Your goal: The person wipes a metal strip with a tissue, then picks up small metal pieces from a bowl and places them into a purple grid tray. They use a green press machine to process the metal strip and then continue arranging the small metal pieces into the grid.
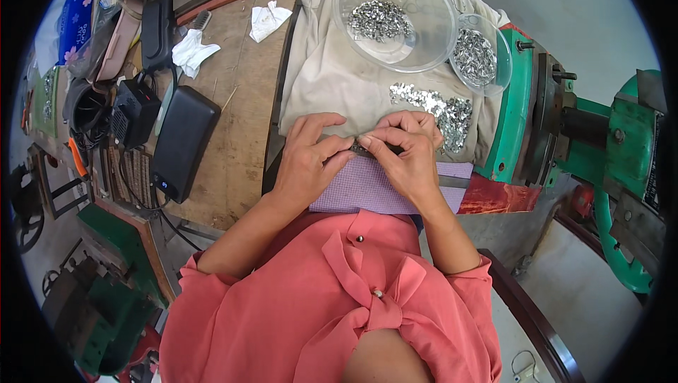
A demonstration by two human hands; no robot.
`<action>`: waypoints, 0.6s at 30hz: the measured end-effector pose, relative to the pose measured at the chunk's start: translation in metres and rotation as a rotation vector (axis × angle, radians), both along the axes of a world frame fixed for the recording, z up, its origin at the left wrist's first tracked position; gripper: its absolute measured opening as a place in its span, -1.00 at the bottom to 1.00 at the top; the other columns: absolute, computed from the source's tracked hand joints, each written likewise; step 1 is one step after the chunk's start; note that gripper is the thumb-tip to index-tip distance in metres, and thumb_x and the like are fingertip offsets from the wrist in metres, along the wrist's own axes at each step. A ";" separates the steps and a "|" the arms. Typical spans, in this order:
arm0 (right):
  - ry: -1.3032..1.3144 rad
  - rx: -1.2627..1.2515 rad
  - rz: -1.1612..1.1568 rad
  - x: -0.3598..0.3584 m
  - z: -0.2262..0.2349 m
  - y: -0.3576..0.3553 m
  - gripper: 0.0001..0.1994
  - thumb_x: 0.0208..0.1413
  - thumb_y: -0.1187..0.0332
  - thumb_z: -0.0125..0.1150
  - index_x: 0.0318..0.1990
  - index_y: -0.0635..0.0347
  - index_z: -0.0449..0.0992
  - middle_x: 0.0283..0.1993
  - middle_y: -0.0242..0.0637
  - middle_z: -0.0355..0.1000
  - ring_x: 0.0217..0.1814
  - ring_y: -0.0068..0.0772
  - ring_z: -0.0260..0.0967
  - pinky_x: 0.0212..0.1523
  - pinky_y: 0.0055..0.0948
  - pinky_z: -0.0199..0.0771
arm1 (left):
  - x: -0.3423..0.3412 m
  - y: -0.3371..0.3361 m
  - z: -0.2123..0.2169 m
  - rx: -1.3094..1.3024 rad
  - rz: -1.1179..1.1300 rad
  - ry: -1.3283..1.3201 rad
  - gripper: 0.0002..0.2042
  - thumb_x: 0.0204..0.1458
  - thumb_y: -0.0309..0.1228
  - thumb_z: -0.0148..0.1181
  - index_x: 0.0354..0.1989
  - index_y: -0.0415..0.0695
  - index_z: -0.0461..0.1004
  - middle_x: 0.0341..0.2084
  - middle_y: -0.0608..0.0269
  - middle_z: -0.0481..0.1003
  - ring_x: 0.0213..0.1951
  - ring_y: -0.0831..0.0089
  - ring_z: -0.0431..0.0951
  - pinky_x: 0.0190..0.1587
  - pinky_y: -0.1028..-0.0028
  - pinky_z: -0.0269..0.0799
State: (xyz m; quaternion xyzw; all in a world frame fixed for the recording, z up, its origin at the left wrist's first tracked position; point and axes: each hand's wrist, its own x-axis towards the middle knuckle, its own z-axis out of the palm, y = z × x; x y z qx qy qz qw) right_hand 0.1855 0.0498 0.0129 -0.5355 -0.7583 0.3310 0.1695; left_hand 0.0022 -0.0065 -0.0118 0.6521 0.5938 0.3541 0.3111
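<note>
My left hand (311, 153) and my right hand (406, 153) meet above a purple woven mat (353, 189). The thumbs and fingertips of both are pinched together around something small and dark, mostly covered by the fingers. Under my right wrist a flat metal bar (453, 181) comes out to the right along the mat. Just beyond my right hand, a pile of small shiny metal pieces (452, 118) lies on the beige cloth (318, 72). Behind it stand a large clear plastic bowl (431, 2) with metal pieces inside and a smaller clear bowl (506, 65) holding more.
At the left, a wooden table (233, 100) carries a black power bank (185, 143) with a cable, a black charger box (134, 111), crumpled white tissues (270, 21) and a reddish bar (229, 0). A green machine (519, 108) stands close on the right.
</note>
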 end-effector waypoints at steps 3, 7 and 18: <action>0.009 0.006 -0.018 -0.002 -0.002 0.000 -0.85 -0.05 0.18 0.42 -0.38 -0.02 0.73 -0.22 -0.58 0.45 0.04 -0.36 0.14 0.13 -0.22 -0.11 | 0.001 0.000 0.000 0.005 0.004 -0.003 -0.82 -0.15 -0.47 0.40 -0.34 -0.18 0.61 -0.02 0.12 0.46 0.02 0.11 0.41 0.06 0.21 0.32; -0.003 0.059 -0.022 -0.002 -0.006 -0.002 -0.87 -0.07 0.18 0.44 -0.39 -0.06 0.73 -0.20 -0.58 0.43 0.05 -0.31 0.13 0.12 -0.19 -0.07 | 0.000 0.000 0.001 0.011 0.002 0.015 -0.83 -0.15 -0.46 0.40 -0.35 -0.18 0.61 -0.02 0.13 0.46 0.02 0.11 0.41 0.05 0.21 0.33; -0.042 0.084 -0.030 -0.005 -0.004 -0.004 -0.86 -0.14 0.19 0.48 -0.39 -0.11 0.73 -0.18 -0.54 0.40 0.07 -0.23 0.11 0.11 -0.14 -0.03 | 0.000 0.000 0.001 0.028 0.001 0.029 -0.85 -0.13 -0.46 0.37 -0.35 -0.17 0.60 -0.03 0.14 0.46 0.02 0.12 0.42 0.05 0.20 0.34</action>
